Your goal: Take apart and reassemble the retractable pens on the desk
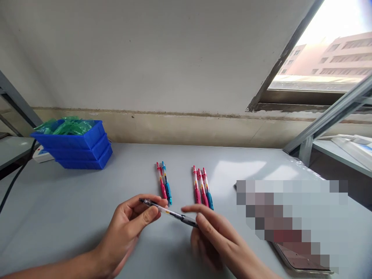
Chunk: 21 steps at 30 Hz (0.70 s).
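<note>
A black pen with a clear barrel (174, 214) slants between my two hands, above the grey table (72, 209). My left hand (130, 228) pinches its upper end between thumb and fingers. At the pen's dark grip end, my right hand (217, 236) closes thumb and fingers on it, with the index finger raised. Beyond my hands lie a red pen (161, 181) and a blue pen (167, 184) side by side. Right of them rest two red pens (196, 185) and a pen with a red top and blue grip (208, 190).
Blue stacked bins (81, 151) stand at the back left, with green plastic bags (72, 126) in the top one. A phone-like device (302, 259), partly pixelated, lies at the right. Metal frame posts (328, 116) rise at both sides, before the wall.
</note>
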Motion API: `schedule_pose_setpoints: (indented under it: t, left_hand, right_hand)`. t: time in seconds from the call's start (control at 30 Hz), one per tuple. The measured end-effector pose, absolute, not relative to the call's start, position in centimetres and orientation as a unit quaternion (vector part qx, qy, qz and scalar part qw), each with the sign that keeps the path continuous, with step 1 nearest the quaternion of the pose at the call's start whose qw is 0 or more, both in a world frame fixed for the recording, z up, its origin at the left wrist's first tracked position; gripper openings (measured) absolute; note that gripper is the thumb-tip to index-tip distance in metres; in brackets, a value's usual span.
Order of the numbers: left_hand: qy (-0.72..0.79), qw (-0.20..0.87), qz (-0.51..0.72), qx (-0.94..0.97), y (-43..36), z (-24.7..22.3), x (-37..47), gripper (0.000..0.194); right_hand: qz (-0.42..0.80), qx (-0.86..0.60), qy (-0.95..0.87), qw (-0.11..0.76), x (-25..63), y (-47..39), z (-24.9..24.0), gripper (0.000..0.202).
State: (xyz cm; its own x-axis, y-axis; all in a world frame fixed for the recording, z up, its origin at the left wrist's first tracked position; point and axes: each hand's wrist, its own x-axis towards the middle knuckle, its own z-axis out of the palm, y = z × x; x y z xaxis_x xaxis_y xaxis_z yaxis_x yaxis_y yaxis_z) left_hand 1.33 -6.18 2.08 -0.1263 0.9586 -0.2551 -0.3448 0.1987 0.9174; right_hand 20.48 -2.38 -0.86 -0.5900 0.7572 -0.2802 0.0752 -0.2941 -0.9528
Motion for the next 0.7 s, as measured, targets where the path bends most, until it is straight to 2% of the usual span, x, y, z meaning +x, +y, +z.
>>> schedule_pose_setpoints:
  t: [0.13,0.33,0.47,0.57,0.7]
  left_hand:
    - [0.509,0.582,0.565,0.288,-6.09,2.20,1.20,0.017]
    - [0.490,0.598,0.571,0.274,-5.98,2.27,1.21,0.019]
    - [0.489,0.594,0.581,0.264,-5.87,2.16,1.18,0.018]
    - [0.489,0.595,0.584,0.256,-5.80,2.25,1.16,0.019]
    - [0.490,0.591,0.583,0.265,-5.86,2.47,1.22,0.019]
  right_hand:
    - [0.686,-0.378,-0.554,0.284,20.50,-2.31,-0.83,0.035]
    - [0.693,-0.401,-0.558,0.219,20.49,-2.14,-0.67,0.050]
    - [0.652,-0.398,-0.581,0.282,20.54,-2.19,-0.61,0.035]
    - [0.637,-0.396,-0.600,0.279,20.63,-2.26,-0.70,0.031]
    - [0.644,-0.399,-0.606,0.242,20.77,-2.28,-0.92,0.043]
